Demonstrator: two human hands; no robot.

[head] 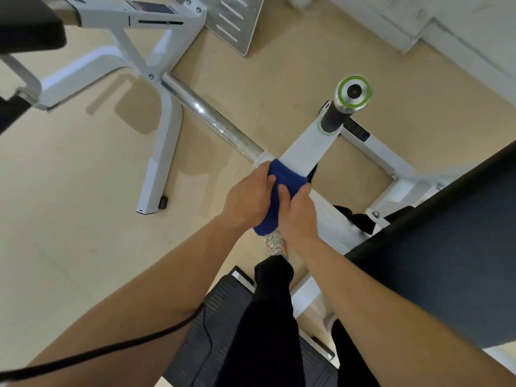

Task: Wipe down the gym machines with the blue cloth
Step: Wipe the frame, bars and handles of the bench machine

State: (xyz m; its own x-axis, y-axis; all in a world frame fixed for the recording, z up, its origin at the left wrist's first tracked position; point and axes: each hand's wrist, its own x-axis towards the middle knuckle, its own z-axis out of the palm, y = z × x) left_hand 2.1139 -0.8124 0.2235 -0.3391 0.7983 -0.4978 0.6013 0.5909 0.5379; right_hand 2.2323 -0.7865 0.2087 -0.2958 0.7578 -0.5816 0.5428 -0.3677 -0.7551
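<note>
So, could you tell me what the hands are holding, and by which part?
Both hold the cloth, draped over the machine arm: the left hand grips its left side, the right hand its right side.

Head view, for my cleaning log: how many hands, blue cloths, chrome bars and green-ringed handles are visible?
hands: 2 (left hand, right hand, both holding the cloth)
blue cloth: 1
chrome bar: 1
green-ringed handle: 1
total: 5
</note>
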